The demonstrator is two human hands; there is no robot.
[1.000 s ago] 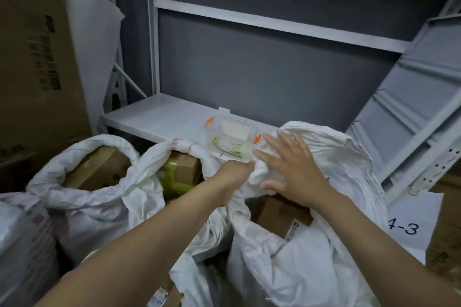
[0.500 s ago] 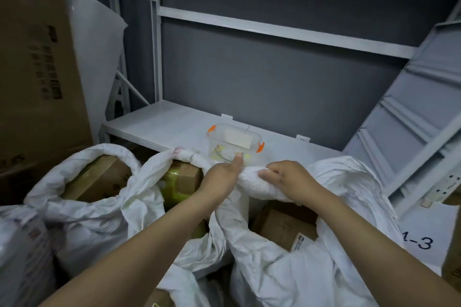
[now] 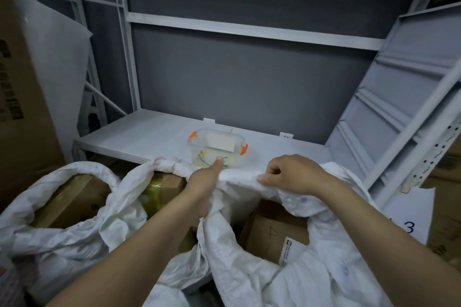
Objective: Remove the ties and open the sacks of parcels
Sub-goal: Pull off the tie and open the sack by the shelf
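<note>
White woven plastic sack sits below the grey metal shelf, mouth open over a brown cardboard parcel. Left hand and right hand both curl their fingers round its rolled rim, I'd guess to stop it flopping shut.

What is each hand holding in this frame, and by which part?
The left hand and the right hand both grip the white sack on the right by its rolled top rim, side by side.
</note>
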